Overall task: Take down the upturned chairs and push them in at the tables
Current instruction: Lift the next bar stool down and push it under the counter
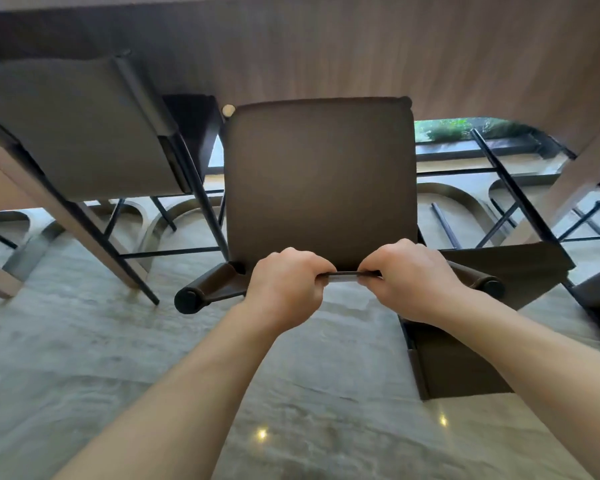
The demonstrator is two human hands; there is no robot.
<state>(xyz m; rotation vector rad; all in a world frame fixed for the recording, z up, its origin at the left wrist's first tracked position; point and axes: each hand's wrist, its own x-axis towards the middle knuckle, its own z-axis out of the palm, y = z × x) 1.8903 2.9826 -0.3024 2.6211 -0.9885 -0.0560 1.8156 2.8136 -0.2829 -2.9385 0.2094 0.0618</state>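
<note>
A dark brown chair (321,181) stands upright on the floor in the middle of the view, its seat reaching under the edge of the wooden table (361,53). My left hand (284,285) and my right hand (409,278) grip the thin dark bar at the near edge of the chair, side by side, fingers curled over it. Padded arm ends stick out at both sides of my hands. A second brown chair (84,129) stands at the table to the left, tucked in.
Another dark chair (465,348) is close at my right, with thin black legs (520,202) rising beside it. A light wooden table leg (575,174) slants at right, another at left (59,216). Polished grey stone floor (153,375) lies below. A window (465,133) is at the back.
</note>
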